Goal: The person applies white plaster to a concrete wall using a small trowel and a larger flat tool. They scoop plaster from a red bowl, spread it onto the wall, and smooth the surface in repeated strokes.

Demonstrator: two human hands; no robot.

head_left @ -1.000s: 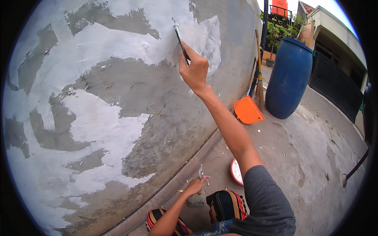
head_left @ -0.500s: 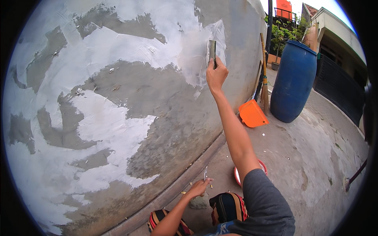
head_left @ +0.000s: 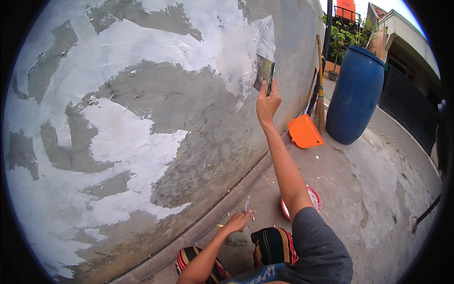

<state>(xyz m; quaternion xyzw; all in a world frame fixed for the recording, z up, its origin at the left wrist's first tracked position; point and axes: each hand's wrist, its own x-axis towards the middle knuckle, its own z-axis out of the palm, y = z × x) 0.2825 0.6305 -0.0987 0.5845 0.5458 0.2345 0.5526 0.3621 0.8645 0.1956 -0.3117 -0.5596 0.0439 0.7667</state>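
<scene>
A blue barrel (head_left: 355, 94) stands beside a broom (head_left: 319, 112); an orange dustpan (head_left: 306, 132) sits near both.

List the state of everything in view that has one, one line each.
Right hand: closed on the flat scraper.
Flat scraper: held up at the wall.
Left hand: closed on the slim tool.
Slim tool: held, low.
Wall: patchily coated white, grey elsewhere.
Red bowl: partly hidden, white material inside.
Broom: upright, bristles down.
Blue barrel: upright.

Partial lettering (head_left: 271, 272) on shirt (head_left: 321, 248); illegible on orange tank (head_left: 346, 11).
</scene>
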